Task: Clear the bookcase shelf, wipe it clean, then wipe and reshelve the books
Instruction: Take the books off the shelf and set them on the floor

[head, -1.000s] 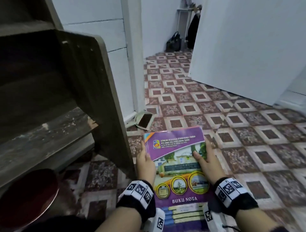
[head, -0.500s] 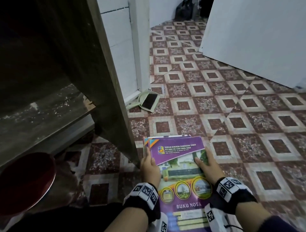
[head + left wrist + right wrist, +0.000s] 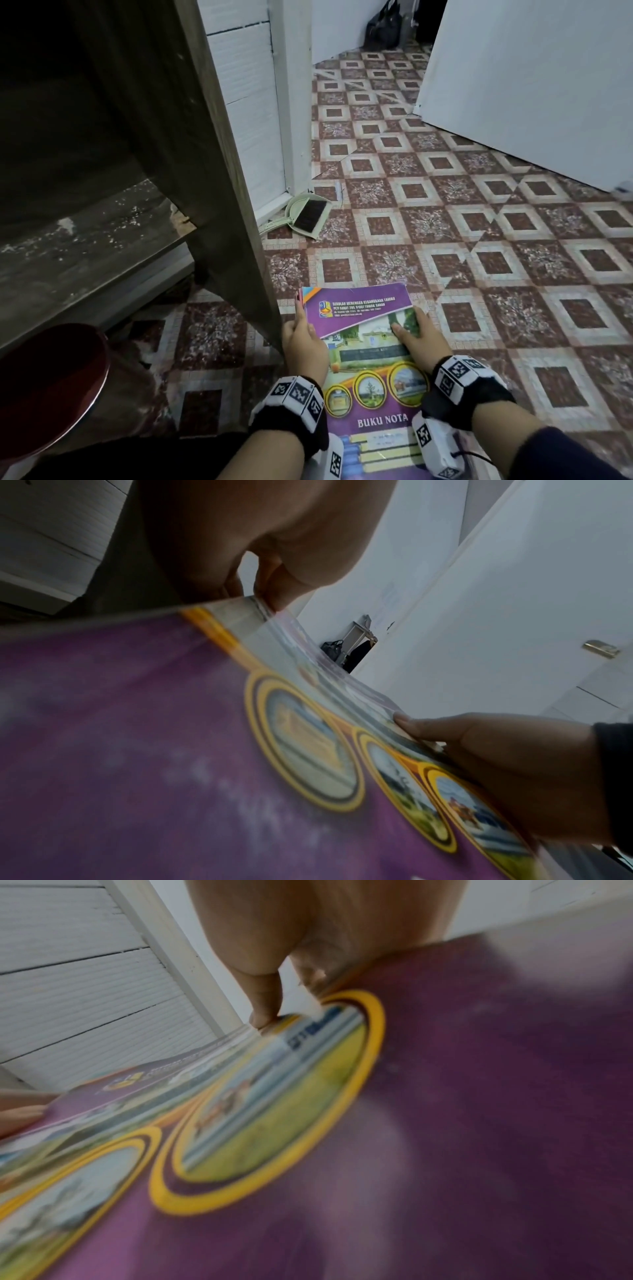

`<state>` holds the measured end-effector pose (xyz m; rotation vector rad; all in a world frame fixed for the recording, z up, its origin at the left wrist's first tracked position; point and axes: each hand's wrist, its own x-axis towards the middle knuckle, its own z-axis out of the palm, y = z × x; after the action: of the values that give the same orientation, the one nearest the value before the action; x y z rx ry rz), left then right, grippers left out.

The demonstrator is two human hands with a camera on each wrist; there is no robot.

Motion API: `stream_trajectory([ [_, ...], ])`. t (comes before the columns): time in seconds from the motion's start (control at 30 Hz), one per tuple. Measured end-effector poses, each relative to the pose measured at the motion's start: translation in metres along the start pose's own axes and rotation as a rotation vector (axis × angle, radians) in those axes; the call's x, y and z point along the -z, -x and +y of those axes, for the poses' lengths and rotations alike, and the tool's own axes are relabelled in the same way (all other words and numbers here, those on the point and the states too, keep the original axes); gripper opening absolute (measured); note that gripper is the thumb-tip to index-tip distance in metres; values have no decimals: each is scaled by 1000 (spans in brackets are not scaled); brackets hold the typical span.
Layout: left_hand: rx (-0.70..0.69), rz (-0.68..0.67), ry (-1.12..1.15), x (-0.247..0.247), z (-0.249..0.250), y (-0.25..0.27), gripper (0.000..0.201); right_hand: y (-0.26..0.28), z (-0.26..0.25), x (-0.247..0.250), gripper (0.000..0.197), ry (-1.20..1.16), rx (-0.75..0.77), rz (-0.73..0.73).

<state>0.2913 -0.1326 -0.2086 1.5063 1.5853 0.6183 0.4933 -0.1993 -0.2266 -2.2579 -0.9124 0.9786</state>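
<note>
Tiled floor [image 3: 428, 222] nearer; books [image 3: 363, 329] lower.

You can read two things, both on the purple cover of the notebook [image 3: 366, 346]. Large pale letters low on the cover say "BUKU NOTA". The white heading in the purple band at its top begins "SEKOLAH MENENGAH KEBANGSAAN TAWAU"; the smaller lines under it are too fine to make out. Both wrist views show the cover blurred, with nothing legible.
</note>
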Motion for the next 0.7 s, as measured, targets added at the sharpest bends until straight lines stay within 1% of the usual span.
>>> stream_trajectory([
  [0.17, -39, 40, -45, -6, -6, 0, 56, -3, 9, -4, 72, 133, -10, 40],
  [0.23, -17, 64, -88, -8, -14, -4, 53, -3, 9, -7, 71, 168, -19, 56],
  [0.27, 0, 52, -85, -9, -18, -7, 52, -2, 7, -7, 70, 192, -30, 60],
  [0.3, 11, 13, -65, -8, -20, -9, 52, -3, 8, -8, 69, 223, -30, 77],
  [0.37, 25, -112, -3, -4, -21, -9, 53, -6, 10, -9, 70, 350, -33, 113],
  [0.43, 30, -217, 106, 2, -18, -6, 53, -7, 12, -8, 73, 460, -59, 98],
  [0.53, 66, -272, 212, 7, -15, -4, 52, -9, 13, -8, 77, 419, -121, 50],
  [0.63, 129, -273, 229, 10, -11, -3, 53, -16, 14, -8, 81, 311, -110, -19],
  [0.7, 167, -252, 239, 13, -7, -3, 54, -16, 13, -5, 77, 298, -102, -50],
])
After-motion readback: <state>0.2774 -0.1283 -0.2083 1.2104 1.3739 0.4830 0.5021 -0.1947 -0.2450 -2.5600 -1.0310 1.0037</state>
